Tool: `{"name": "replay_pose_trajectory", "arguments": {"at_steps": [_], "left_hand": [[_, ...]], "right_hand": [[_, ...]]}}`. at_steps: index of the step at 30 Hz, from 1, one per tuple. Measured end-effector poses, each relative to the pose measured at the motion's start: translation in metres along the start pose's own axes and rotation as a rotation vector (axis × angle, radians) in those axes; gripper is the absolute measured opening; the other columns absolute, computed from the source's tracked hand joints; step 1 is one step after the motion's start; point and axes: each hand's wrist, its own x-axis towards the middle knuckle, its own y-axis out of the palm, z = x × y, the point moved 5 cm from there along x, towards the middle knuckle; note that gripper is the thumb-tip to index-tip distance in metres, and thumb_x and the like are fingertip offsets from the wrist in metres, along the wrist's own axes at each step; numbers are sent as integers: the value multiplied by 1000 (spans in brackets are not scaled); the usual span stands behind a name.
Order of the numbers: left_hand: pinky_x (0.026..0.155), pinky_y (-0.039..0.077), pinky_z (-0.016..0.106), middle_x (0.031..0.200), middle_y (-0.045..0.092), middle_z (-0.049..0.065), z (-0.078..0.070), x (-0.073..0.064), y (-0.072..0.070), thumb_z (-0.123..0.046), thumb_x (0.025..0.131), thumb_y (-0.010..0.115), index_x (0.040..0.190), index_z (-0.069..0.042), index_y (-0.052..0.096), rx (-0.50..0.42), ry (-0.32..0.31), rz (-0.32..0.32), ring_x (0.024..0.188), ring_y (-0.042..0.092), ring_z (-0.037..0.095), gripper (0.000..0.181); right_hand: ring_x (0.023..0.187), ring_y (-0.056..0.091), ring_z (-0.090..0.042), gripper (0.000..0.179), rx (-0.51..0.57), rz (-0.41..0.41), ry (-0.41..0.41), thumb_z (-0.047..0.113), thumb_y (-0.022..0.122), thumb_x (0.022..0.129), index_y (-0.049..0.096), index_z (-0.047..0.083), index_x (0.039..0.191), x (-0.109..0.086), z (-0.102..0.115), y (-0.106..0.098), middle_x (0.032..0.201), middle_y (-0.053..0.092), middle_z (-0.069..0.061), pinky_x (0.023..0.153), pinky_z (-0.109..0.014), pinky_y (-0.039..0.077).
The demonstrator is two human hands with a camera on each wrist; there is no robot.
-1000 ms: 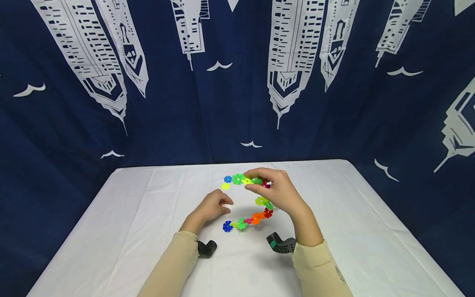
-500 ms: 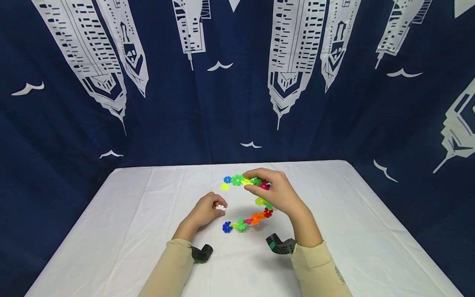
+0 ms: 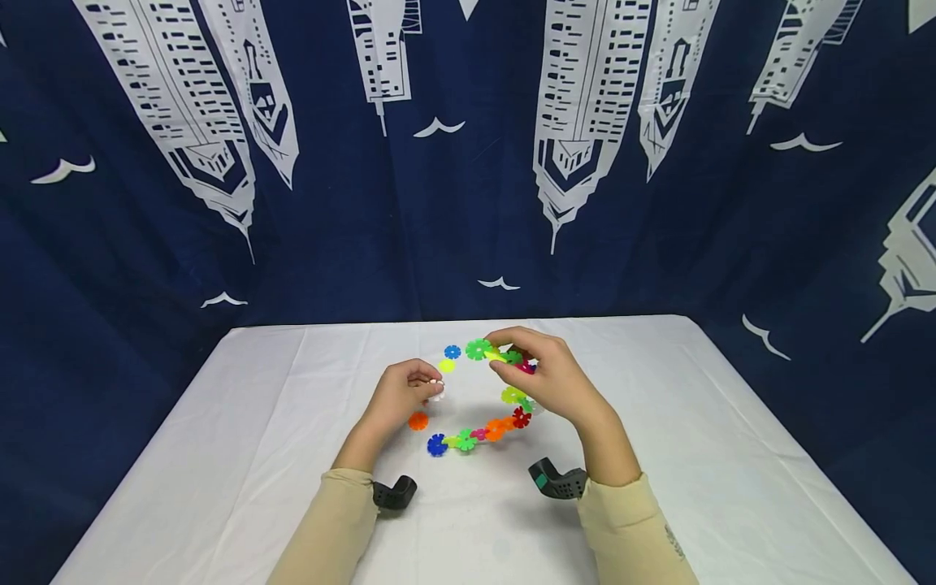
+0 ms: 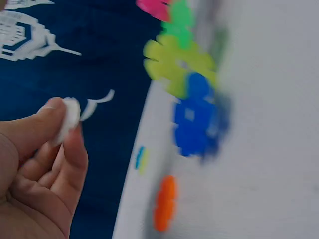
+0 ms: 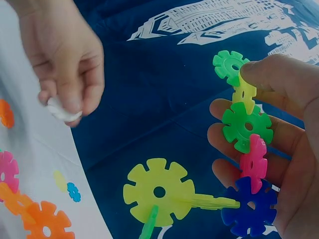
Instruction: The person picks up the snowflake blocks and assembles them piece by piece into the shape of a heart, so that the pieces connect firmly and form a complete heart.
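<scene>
My left hand [image 3: 395, 398] pinches a white notched disc [image 5: 61, 110] between thumb and fingers, raised off the table. My right hand [image 3: 556, 378] grips a chain of interlocking snowflake discs near its upper end. There a yellow disc [image 5: 244, 93] sits at the fingertips, with a green disc [image 5: 227, 67] beyond it at the end. A second green disc [image 5: 239, 130], a pink disc [image 5: 254, 164] and a dark blue disc [image 5: 249, 211] follow along the palm side. The chain curves down to another dark blue disc [image 3: 437, 445], left of the orange ones.
On the white tablecloth [image 3: 278, 455], a loose orange disc [image 3: 418, 421] lies beside the left wrist. A small blue disc [image 3: 452, 352] and a yellow disc [image 3: 447, 366] lie farther back. A navy curtain [image 3: 453, 203] hangs behind the table.
My left hand has picked up the white disc, drawn back left, then lifted it. The orange disc has come into sight below that hand. The right hand still holds the chain, barely shifted.
</scene>
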Motion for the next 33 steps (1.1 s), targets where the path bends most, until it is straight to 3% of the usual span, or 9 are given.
{"name": "replay_pose_trajectory", "arguments": {"at_steps": [5, 9, 12, 19, 25, 33], "left_hand": [[62, 61, 36, 92, 74, 20, -18, -5, -5, -2, 89, 71, 97, -1, 64, -187, -17, -20, 63, 69, 17, 11], [60, 61, 35, 97, 70, 18, -33, -9, -7, -4, 94, 67, 105, -1, 64, -286, 3, -31, 69, 74, 22, 12], [65, 62, 37, 103, 67, 18, -43, -13, -8, -6, 95, 65, 109, 1, 67, -340, 9, -29, 73, 75, 24, 15], [82, 61, 38, 108, 72, 23, -63, -23, -6, 5, 91, 65, 126, 5, 62, -443, 38, 64, 86, 75, 23, 35], [81, 61, 39, 96, 69, 13, -78, -30, -6, 6, 90, 67, 125, 3, 62, -491, 87, 86, 83, 74, 19, 35], [74, 63, 39, 92, 68, 15, -86, -34, -6, -2, 89, 72, 121, -3, 66, -459, 107, 77, 78, 72, 18, 33]], "right_hand": [[80, 61, -13, 26, -3, -4, -11, 9, 72, 90, 70, 11, 116, 0, 2, -1, 112, 73, -3, 75, -24, 55], [82, 62, -13, 27, 4, 4, 6, 10, 72, 90, 70, 11, 117, 0, 2, -1, 114, 73, -3, 75, -23, 56], [83, 62, -13, 27, 9, 10, 15, 10, 72, 90, 70, 11, 117, -1, 2, 0, 115, 73, -3, 76, -24, 56], [83, 63, -13, 27, 5, 20, 37, 11, 72, 91, 71, 13, 118, -1, -1, 1, 115, 72, -2, 75, -23, 57], [81, 62, -13, 26, 4, 25, 31, 11, 71, 91, 71, 13, 117, 0, -3, 2, 115, 72, -3, 74, -24, 56], [84, 62, -11, 25, -8, 34, -8, 13, 72, 91, 71, 16, 116, 1, -2, 5, 112, 72, 1, 76, -24, 56]]}}
